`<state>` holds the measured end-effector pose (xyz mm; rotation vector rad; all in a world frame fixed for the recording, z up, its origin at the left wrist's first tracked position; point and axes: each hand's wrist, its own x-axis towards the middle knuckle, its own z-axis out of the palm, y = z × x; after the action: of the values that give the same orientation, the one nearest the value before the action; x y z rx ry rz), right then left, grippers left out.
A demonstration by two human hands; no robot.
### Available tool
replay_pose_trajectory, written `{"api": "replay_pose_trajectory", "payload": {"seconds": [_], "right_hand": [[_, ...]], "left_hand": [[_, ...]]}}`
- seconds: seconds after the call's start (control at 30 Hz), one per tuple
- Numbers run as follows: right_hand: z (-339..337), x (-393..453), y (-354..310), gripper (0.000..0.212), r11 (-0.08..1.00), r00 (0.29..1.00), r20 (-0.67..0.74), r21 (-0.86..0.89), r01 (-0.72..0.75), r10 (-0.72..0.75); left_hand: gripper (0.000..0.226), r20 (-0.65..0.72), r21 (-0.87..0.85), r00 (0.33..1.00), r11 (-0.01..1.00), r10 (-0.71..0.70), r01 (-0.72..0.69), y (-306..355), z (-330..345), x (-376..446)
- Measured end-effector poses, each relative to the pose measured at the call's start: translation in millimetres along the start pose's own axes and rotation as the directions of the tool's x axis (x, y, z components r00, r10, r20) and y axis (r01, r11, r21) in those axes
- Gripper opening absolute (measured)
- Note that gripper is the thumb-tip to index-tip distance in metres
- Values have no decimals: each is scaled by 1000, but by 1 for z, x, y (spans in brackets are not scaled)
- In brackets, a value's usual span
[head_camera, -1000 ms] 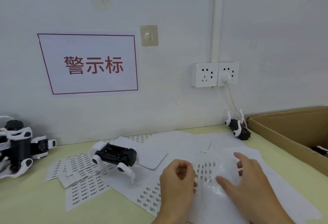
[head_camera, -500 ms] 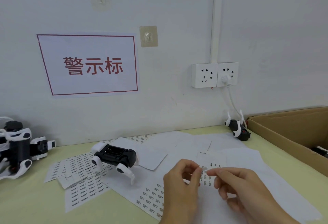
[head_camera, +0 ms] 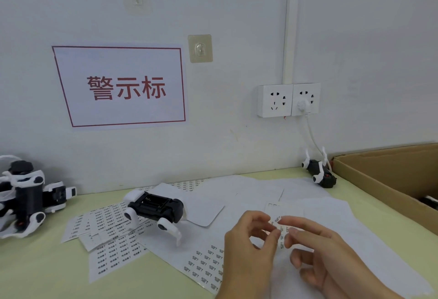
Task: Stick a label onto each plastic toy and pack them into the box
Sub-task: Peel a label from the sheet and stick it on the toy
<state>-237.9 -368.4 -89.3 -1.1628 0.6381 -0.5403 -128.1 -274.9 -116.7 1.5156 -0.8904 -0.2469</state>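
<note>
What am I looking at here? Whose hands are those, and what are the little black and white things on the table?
The picture comes from a camera worn on a person's head, so you see what they see, looking forward and down. The two hands at the bottom are theirs: the left hand and the right hand. Together they pinch a small strip of labels, probably to peel one off.

On the pale green table lie many white label sheets with tiny printed stickers. The black and white things are plastic toys. One toy lies on its back in the middle, legs sticking out. Another toy lies by the wall, and a pile of toys sits at the left edge. On the right is a cardboard box for packing them.
</note>
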Motion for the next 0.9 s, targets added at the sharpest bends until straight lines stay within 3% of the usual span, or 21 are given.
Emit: {"api": "replay_pose_trajectory", "payload": {"seconds": [0.2,0.6,0.73,0.9], "right_hand": [[-2,2,2,29,997,1000,2,-78,21,-21],[0,2,7,31,984,998,0,-167,64,-64],[1,-1,8,32,952,984,-67,-272,141,-165],[4,-7,4,16,904,960,-93,-373,211,-263]], "left_hand": [[9,85,-32,996,999,-24,27,4,-3,0],[17,42,-75,999,997,-20,24,-1,-4,4],[17,38,-77,999,997,-13,16,-2,-3,4],[14,71,-25,997,999,22,-21,-3,-2,4]]}}
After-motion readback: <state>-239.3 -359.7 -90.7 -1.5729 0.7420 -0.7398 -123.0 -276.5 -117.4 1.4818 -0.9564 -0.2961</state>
